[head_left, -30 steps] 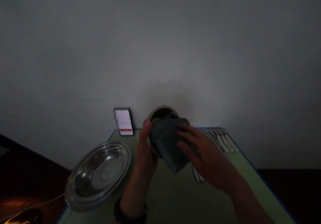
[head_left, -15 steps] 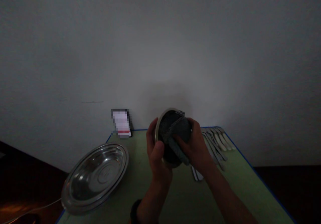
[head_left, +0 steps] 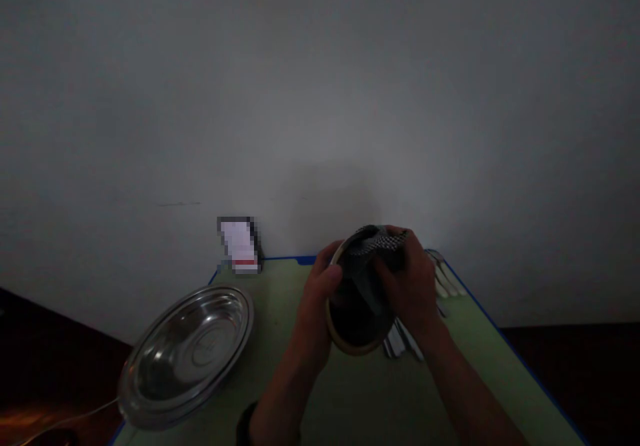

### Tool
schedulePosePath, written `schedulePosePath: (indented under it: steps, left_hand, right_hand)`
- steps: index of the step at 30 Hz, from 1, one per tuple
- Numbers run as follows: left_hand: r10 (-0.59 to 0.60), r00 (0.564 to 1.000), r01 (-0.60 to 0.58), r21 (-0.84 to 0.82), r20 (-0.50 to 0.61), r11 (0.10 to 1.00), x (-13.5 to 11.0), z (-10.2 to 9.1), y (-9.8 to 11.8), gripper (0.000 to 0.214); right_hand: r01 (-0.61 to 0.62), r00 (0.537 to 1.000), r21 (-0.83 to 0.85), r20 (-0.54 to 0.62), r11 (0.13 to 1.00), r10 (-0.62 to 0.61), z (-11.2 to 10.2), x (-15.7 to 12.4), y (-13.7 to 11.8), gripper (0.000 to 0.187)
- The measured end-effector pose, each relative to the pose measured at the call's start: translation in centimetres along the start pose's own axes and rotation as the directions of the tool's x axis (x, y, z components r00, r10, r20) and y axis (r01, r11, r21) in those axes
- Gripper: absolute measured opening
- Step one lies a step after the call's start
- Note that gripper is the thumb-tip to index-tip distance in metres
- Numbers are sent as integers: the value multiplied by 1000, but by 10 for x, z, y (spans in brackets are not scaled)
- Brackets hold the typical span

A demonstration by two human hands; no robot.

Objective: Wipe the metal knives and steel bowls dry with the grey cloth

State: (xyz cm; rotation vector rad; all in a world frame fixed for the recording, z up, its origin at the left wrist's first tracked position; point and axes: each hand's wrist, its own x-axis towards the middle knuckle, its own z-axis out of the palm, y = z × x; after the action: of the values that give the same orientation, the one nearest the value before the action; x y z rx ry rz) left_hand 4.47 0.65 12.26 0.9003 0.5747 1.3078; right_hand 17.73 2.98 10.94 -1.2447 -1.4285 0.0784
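My left hand (head_left: 320,299) grips a round bowl (head_left: 356,349) by its left side, thumb over the pale rim. The bowl is held up above the table, tilted so its dark inside faces me. In my right hand (head_left: 413,286) is a dark cloth (head_left: 367,279) with a black-and-white checked edge, pressed at the bowl's upper right rim and hanging into it. My right fingers are closed round the cloth and partly hidden by it. Below the bowl, several flat-handled pieces of cutlery (head_left: 400,343) lie on the table, partly covered by bowl and hand.
A wide steel basin (head_left: 150,416) stands at the table's left. Behind it a phone (head_left: 241,246), blurred out, leans near the wall (head_left: 320,99). Several pale-handled utensils (head_left: 450,283) lie at the back right. The green table (head_left: 280,339) has a blue edge.
Both hands and the bowl have shifted right and slightly down. The cloth has moved from across the bowl's middle to its upper right rim, uncovering more of the dark inside.
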Motion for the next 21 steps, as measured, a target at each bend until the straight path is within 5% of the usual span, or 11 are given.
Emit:
schedulePosePath:
  steps: [4,7,10,16,21]
  left_hand:
    - [189,980,-177,141,-70,974,-5,4,4,46]
    - [409,903,-377,217,-129,900,-7,5,-1,52]
    - [522,844,-490,218,-121,844,-5,0,-7,58]
    - [289,955,-297,180,67,938,5,-21,11,41]
    - [146,980,-186,360,135,914,4,-25,24,26]
  right_hand:
    - [-205,978,104,67,973,199,15,-8,-4,26]
    - [-381,904,195,285,904,319,27,-15,-8,31]
    - [-411,857,187,412,892,308,26,-17,-9,30]
    - [-267,906,61,356,962,229,0,-2,-6,19]
    - [-65,958,45,281,997,49,-14,4,-12,8]
